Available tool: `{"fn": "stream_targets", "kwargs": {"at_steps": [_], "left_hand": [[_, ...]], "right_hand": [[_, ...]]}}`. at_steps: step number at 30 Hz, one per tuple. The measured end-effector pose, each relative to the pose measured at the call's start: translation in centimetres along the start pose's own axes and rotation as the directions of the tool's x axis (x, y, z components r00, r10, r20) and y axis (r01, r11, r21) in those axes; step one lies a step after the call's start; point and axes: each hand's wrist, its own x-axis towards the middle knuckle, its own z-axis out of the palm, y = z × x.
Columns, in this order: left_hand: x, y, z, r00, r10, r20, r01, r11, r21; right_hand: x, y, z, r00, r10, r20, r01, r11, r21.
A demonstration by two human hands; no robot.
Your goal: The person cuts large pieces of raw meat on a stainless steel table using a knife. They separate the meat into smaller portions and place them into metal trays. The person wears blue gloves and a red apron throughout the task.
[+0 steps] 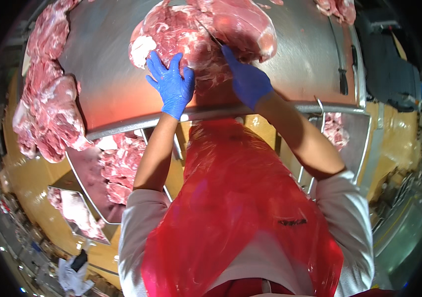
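A large piece of raw pork (pixel 238 27) with white fat at its left lies on the steel table (pixel 97 64) in front of me. My left hand (pixel 171 84), in a blue glove, rests on the lower left of the meat, fingers spread. In my right hand (pixel 248 79), also blue-gloved, is a knife (pixel 210 34), gripped with its thin blade angled up and left over the middle of the meat. The handle is mostly hidden by my fingers.
Meat pieces (pixel 47 114) line the table's left end. Steel bins of meat (pixel 122 168) (pixel 334 131) hang below both sides, with another bin (pixel 77 213) lower left. A black-handled tool (pixel 342 79) lies on the right. A person in white (pixel 72 272) appears at bottom left.
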Motion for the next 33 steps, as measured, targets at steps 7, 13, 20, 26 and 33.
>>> {"fn": "stream_targets", "kwargs": {"at_steps": [7, 13, 20, 26, 33], "left_hand": [[0.2, 0.5, -0.5, 0.986, -0.099, 0.132, 0.086, 0.992, 0.096], [0.3, 2.9, -0.5, 0.976, -0.137, 0.167, 0.108, 0.979, 0.175], [-1.5, 7.2, -1.2, 0.895, 0.086, 0.439, -0.255, 0.904, 0.343], [-3.6, 5.6, -0.9, 0.924, 0.278, 0.263, -0.361, 0.861, 0.359], [-1.7, 5.8, -0.5, 0.878, 0.367, 0.309, -0.434, 0.882, 0.185]], "right_hand": [[-2.9, 1.8, 0.1, 1.000, 0.017, 0.014, -0.017, 0.999, -0.041], [-0.5, 4.6, 2.8, 0.993, 0.078, 0.086, -0.082, 0.995, 0.049], [-0.8, 7.7, 6.4, 0.998, -0.005, 0.067, -0.005, 0.989, 0.147], [-4.4, 5.9, 3.5, 0.992, -0.111, -0.054, 0.117, 0.987, 0.111], [12.4, -0.8, -1.2, 0.999, -0.008, -0.053, 0.006, 0.999, -0.048]]}}
